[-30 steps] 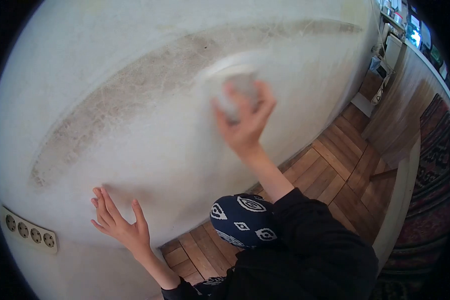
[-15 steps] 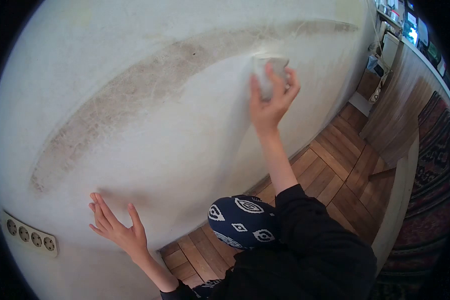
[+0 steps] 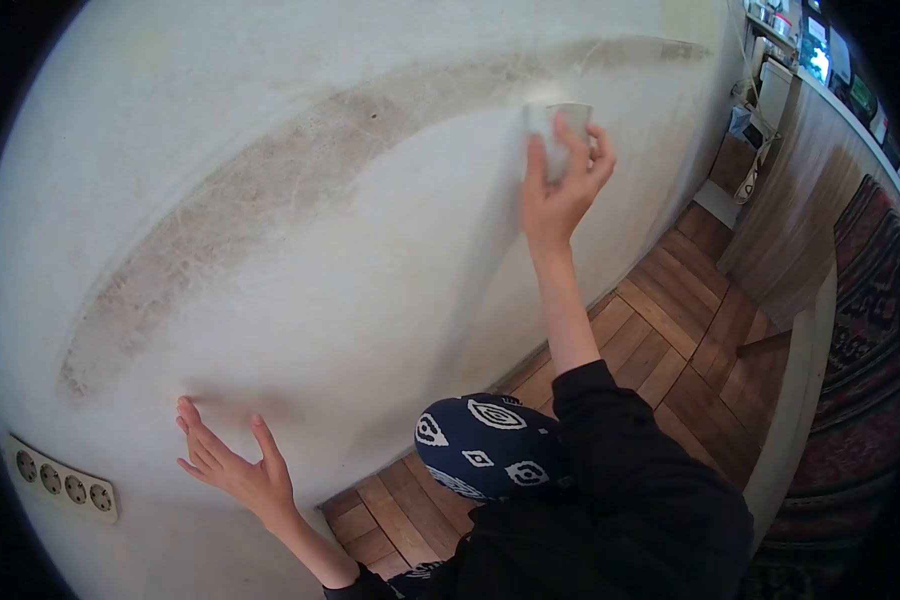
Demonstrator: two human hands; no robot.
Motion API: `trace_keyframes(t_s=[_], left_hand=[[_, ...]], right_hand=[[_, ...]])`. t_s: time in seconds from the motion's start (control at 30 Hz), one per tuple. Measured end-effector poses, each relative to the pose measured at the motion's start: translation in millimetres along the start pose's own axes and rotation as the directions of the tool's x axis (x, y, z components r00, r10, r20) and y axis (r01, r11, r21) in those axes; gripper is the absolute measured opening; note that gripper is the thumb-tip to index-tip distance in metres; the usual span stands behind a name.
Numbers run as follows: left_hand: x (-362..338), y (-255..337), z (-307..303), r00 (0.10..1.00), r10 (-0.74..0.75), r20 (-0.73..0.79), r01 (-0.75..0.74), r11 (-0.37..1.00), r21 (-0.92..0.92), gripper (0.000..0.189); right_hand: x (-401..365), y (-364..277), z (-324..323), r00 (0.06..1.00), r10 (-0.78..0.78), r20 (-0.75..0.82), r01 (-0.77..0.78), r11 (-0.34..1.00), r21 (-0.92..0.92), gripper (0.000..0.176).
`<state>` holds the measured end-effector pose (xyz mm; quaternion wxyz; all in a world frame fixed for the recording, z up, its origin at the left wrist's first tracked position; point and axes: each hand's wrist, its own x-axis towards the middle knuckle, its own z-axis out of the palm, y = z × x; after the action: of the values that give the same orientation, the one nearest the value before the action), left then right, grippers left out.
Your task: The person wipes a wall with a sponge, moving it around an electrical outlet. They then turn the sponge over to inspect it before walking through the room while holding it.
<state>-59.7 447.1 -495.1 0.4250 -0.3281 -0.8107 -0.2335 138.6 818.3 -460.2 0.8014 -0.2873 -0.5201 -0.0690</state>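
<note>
My right hand (image 3: 560,195) is wrapped round a pale grey, sponge-like block (image 3: 542,120) and presses it to the white wall (image 3: 370,270). The block sits just under a brownish, curved worn band (image 3: 300,150) that arcs across the wall. Lower left, my left hand (image 3: 235,465) is open, its fingers spread and the fingertips at the wall. It holds nothing.
A row of power sockets (image 3: 62,480) is fixed low on the wall at the left. My knee in patterned cloth (image 3: 490,440) is close to the wall. Wooden floor (image 3: 690,350), a wood-grain counter side (image 3: 795,180) and a patterned textile (image 3: 840,400) lie to the right.
My right hand has moved a little to the right along the wall with the block. My left hand has slid slightly downward and stays spread.
</note>
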Motion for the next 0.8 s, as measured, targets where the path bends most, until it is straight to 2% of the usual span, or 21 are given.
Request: trace_keyframes(t_s=[0.1,0.2,0.3,0.4,0.5,0.53,0.6,0.7,0.8], left_hand=[[-1,0,2,1.0,0.001,-0.006,-0.001,1.0,0.0,0.07],[-2,-3,7,0.999,0.03,-0.014,-0.03,0.999,0.028,0.069],[-4,-7,6,0.998,0.053,-0.023,-0.053,0.998,0.035,0.068],[-3,-5,8,0.997,0.072,-0.033,-0.07,0.996,0.058,0.068],[-7,-8,8,0.996,0.083,-0.02,-0.082,0.995,0.054,0.069],[-6,-10,7,0.997,0.078,-0.023,-0.077,0.996,0.05,0.069],[-5,-9,5,0.997,0.08,-0.022,-0.078,0.995,0.055,0.07],[-5,-8,9,0.996,0.087,-0.032,-0.084,0.994,0.076,0.071],[-3,-9,6,0.995,0.092,-0.046,-0.089,0.994,0.067,0.071]], right_hand=[[-18,-27,2,0.998,-0.033,0.053,0.027,0.993,0.114,0.039],[-17,-14,-5,0.963,-0.242,0.121,0.233,0.969,0.081,0.039],[1,0,3,0.996,0.084,-0.012,-0.083,0.996,0.038,0.039],[-26,-34,-2,0.991,-0.083,0.107,0.069,0.989,0.13,0.04],[-23,-19,-2,0.965,-0.232,0.121,0.219,0.969,0.113,0.042],[-18,-19,3,0.992,-0.096,0.083,0.085,0.988,0.126,0.042],[-6,-23,7,0.983,0.18,0.027,-0.182,0.97,0.159,0.041],[-19,-33,-2,0.971,-0.221,0.095,0.205,0.966,0.158,0.038],[2,4,4,1.0,0.022,0.009,-0.023,0.998,0.067,0.036]])
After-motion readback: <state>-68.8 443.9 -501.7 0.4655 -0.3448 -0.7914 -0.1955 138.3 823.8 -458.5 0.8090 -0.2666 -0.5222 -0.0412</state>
